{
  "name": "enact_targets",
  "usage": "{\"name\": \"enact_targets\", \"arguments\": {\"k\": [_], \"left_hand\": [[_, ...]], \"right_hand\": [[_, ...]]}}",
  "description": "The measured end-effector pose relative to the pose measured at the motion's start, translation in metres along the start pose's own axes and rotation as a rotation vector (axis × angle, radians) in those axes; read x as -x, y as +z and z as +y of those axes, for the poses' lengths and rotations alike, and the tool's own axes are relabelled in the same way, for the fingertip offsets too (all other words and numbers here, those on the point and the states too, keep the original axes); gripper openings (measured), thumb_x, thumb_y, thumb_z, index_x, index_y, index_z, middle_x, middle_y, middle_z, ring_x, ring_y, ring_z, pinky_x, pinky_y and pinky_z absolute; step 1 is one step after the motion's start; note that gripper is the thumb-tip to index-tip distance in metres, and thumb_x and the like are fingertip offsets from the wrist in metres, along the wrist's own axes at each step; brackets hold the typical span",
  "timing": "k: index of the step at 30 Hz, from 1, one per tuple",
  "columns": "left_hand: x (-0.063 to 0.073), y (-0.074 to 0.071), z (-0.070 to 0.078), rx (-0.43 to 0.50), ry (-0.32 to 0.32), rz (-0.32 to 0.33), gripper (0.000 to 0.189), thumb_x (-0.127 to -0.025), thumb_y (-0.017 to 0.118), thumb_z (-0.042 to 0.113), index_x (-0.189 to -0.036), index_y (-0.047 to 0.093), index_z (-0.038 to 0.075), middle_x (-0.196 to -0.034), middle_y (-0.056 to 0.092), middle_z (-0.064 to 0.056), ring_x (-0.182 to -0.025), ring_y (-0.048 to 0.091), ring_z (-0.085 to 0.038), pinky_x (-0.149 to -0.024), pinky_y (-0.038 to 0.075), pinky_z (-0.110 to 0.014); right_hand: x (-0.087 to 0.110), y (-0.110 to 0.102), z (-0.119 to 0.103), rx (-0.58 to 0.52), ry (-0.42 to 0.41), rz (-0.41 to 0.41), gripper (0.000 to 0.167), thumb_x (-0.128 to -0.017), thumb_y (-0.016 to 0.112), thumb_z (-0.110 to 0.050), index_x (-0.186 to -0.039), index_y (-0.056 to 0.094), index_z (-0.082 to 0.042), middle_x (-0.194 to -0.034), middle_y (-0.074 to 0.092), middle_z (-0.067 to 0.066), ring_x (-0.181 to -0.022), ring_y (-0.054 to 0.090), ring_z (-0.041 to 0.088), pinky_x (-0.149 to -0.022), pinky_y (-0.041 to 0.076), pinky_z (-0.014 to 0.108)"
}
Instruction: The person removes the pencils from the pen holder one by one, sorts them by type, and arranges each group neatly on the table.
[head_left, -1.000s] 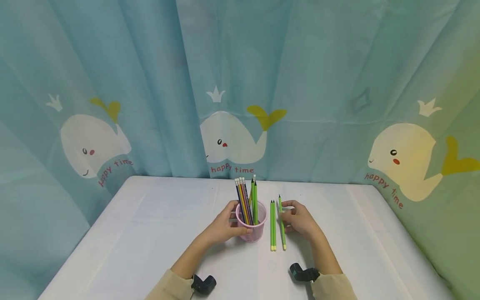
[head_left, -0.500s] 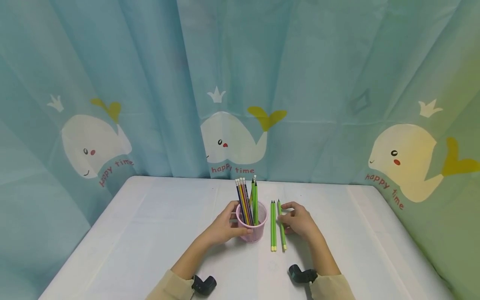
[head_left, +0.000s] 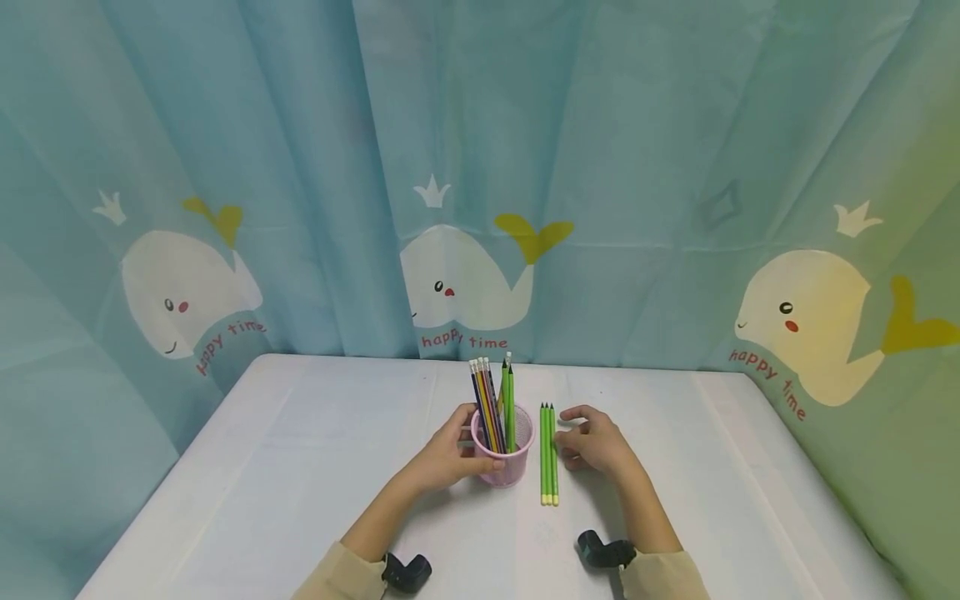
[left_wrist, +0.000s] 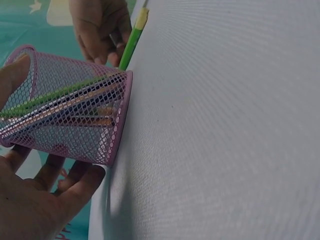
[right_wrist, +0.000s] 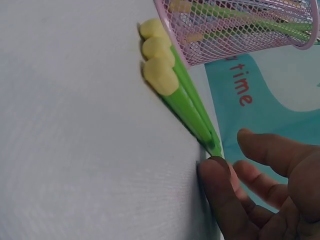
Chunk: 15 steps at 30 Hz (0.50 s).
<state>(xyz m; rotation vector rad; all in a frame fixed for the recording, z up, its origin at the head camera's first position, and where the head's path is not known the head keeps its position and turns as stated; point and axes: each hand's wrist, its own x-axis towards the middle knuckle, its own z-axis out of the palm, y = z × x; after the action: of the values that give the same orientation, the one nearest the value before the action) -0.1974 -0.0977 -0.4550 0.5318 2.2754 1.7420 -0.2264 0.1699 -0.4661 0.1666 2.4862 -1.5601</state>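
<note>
A pink mesh pencil cup [head_left: 517,468] stands on the table with several striped pencils [head_left: 486,404] and a few green pencils [head_left: 511,412] upright in it. My left hand [head_left: 438,458] grips its side, the thumb in front and the fingers behind, as the left wrist view of the cup [left_wrist: 75,107] also shows. To its right, three green pencils [head_left: 549,467] lie side by side, dark points away from me and yellow ends near. My right hand [head_left: 596,442] is beside the rightmost one, fingers loosely bent, a fingertip [right_wrist: 215,170] touching or almost touching it.
The white table [head_left: 315,467] stretches out on both sides of the hands. Behind its far edge hangs a blue-green curtain [head_left: 637,167] printed with whales. A dark wrist device [head_left: 407,572] sits at the left cuff, another device [head_left: 604,548] at the right.
The rightmost green pencil has slid left and straightened until it lies against the other two. My right fingers followed slightly, while the left hand and cup stayed put.
</note>
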Motion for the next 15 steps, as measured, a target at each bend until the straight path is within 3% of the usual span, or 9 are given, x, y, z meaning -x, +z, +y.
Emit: {"name": "enact_targets", "arguments": {"k": [10,15], "left_hand": [[-0.002,-0.001,-0.004,-0.035,-0.002,-0.005,0.077,-0.082,0.083,0.02,-0.143,0.037,0.01,-0.138,0.051,-0.014,-0.125,0.056,-0.036,-0.102,0.052,-0.047],[-0.003,-0.001,-0.004,-0.042,-0.003,-0.007,0.078,-0.081,0.083,0.021,-0.143,0.037,0.01,-0.139,0.051,-0.015,-0.126,0.055,-0.036,-0.102,0.052,-0.047]], "right_hand": [[0.001,-0.001,-0.011,0.01,-0.079,0.017,0.034,-0.091,0.069,-0.015,-0.123,0.063,-0.004,-0.087,0.065,0.012,-0.071,0.064,0.021,-0.061,0.058,0.033],[0.007,0.0,-0.023,-0.099,-0.173,-0.005,0.035,-0.094,0.066,-0.016,-0.125,0.061,-0.001,-0.1,0.066,0.015,-0.088,0.067,0.025,-0.072,0.062,0.038]]}}
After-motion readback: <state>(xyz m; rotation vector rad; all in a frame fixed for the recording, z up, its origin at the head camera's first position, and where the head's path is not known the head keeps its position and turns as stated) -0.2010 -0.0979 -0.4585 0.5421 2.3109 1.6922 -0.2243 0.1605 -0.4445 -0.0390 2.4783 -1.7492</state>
